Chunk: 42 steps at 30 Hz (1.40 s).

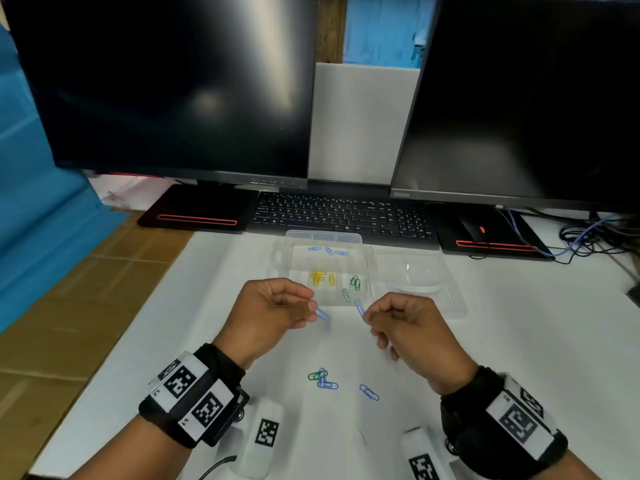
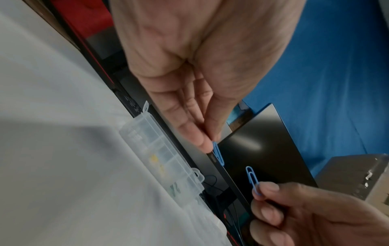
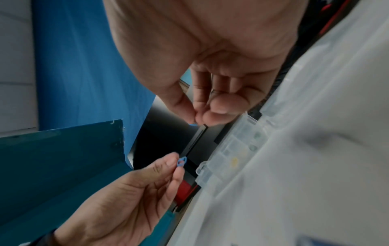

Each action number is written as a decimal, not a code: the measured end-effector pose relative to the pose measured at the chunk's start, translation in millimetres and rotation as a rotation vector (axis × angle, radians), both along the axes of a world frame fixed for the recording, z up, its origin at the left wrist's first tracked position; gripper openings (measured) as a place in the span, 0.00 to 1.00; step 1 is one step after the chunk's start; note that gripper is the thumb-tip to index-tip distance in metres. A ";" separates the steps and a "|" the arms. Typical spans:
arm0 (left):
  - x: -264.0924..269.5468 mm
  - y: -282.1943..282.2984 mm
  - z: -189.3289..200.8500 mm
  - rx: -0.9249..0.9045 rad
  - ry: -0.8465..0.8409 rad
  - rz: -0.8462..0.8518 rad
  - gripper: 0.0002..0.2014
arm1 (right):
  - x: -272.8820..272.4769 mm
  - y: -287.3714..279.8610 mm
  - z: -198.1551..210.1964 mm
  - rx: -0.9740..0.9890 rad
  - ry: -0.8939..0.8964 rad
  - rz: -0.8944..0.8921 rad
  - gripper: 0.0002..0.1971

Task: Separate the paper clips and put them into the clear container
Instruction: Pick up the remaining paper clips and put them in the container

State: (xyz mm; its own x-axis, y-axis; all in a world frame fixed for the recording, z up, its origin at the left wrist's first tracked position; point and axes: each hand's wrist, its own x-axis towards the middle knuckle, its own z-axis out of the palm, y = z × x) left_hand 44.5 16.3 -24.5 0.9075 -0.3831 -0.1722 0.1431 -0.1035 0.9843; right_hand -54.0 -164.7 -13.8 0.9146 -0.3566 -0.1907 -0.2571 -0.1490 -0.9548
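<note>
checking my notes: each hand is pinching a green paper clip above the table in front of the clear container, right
Not quite: the clips are blue, not green. The head view shows the left hand pinching one blue paper clip and the right hand another, in front of the clear container.

I see the clear container (image 1: 367, 271) as thin see-through plastic, faintly frosted, its open lid (image 1: 420, 282) catching a small glossy highlight. The paper clips look smoothly coated in colour: a blue clip (image 1: 322, 314) in my left grip, another blue clip (image 1: 359, 307) in my right. The counter (image 1: 519, 323) wears a matt white sheet that looks like paper or cloth; I cannot tell which. Left of it lies matt brown cardboard (image 1: 69, 306). Both monitors (image 1: 166, 84) have dark, softly reflective screens. The keyboard (image 1: 341, 216) is matt black plastic.
</note>
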 end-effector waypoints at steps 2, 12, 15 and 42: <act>6.7 3.8 2.9 -0.014 -0.006 0.087 0.04 | 16.7 -0.2 12.4 -0.084 -0.058 -0.006 0.08; 19.7 6.8 21.8 0.031 -0.049 0.230 0.05 | 108.9 -30.5 29.5 -0.473 0.000 -0.092 0.10; 33.8 -5.7 35.1 0.040 -0.082 0.251 0.05 | 72.1 -28.1 18.8 -0.544 0.005 0.008 0.10; -1.1 16.2 -11.8 0.300 0.008 -0.188 0.05 | -25.9 12.1 -18.0 -0.816 0.389 0.590 0.05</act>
